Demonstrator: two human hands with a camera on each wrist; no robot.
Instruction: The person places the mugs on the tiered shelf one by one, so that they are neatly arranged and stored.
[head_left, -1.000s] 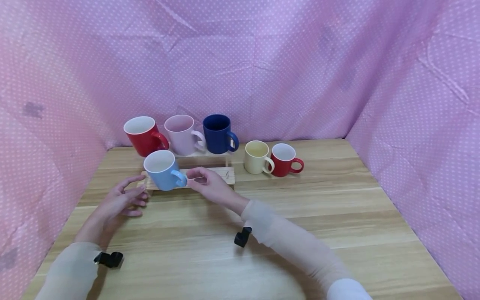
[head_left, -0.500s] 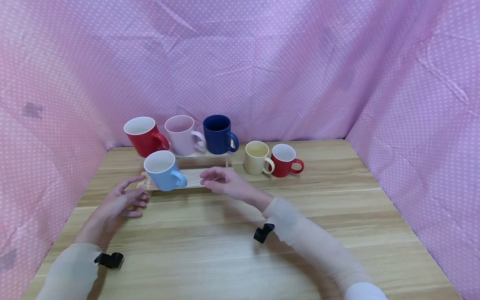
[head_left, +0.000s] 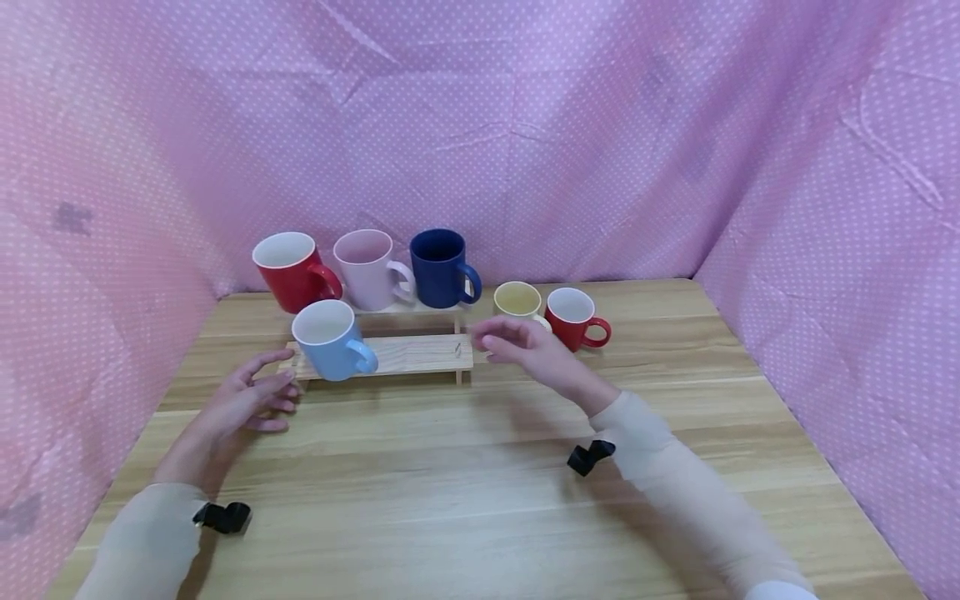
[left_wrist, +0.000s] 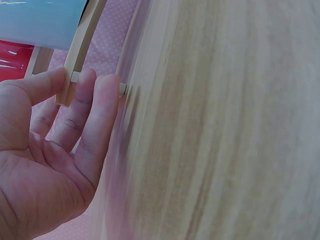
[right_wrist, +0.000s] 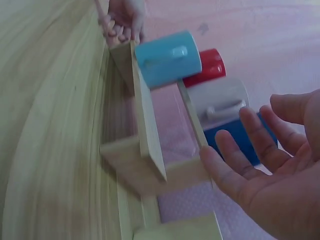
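Note:
My left hand point(head_left: 247, 402) holds the left end of a two-tier wooden rack point(head_left: 420, 354). In the left wrist view the board's end lies between the thumb and fingers. A light blue mug point(head_left: 330, 342) stands on the lower tier beside that hand, handle to the right. On the upper tier stand a large red mug point(head_left: 288, 275), a pale pink mug point(head_left: 367, 271) and a dark blue mug point(head_left: 438, 271). My right hand point(head_left: 536, 354), empty with fingers loosely bent, hovers right of the rack and partly covers a pale yellow mug point(head_left: 517, 298).
A small red mug point(head_left: 572, 321) stands on the wooden table point(head_left: 420, 483) to the right of the yellow one, its handle to the right. Pink dotted cloth point(head_left: 510, 125) hangs behind and at both sides of the table.
My right hand has moved right from the light blue mug's handle, along the lower tier, to in front of the yellow mug. The left hand and the mugs have stayed put.

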